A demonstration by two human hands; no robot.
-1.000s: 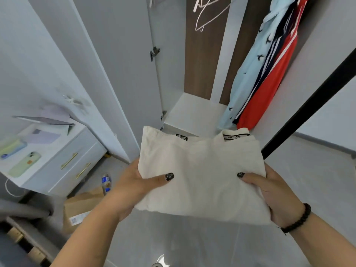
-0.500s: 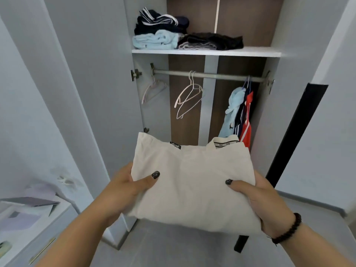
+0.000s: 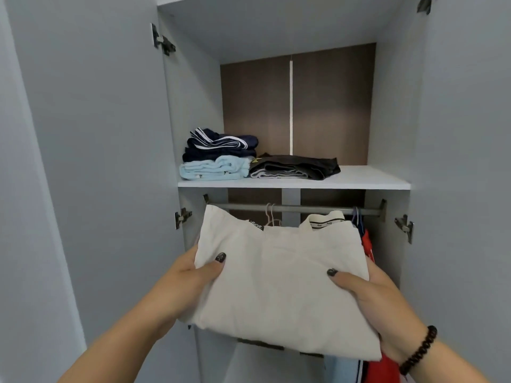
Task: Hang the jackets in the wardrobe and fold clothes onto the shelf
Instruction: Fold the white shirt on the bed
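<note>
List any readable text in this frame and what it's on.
Nothing reads for certain.
Black tag on the folded cream garment: white letters, too blurred to read.
Black band on its collar: two small words, too blurred to read.
Yellow mark on the black folded clothes on the shelf: unreadable.

You hold a folded cream garment [image 3: 279, 283] flat before the open wardrobe [image 3: 442, 134], left hand [image 3: 190, 280] gripping its left edge, right hand [image 3: 370, 297] its right, thumbs on top. Above it, the shelf [image 3: 367, 179] carries a navy striped stack [image 3: 218, 146] on light blue clothes [image 3: 213, 168], beside dark ones [image 3: 296, 167]. The rail [image 3: 304, 209] runs just under the shelf.
</note>
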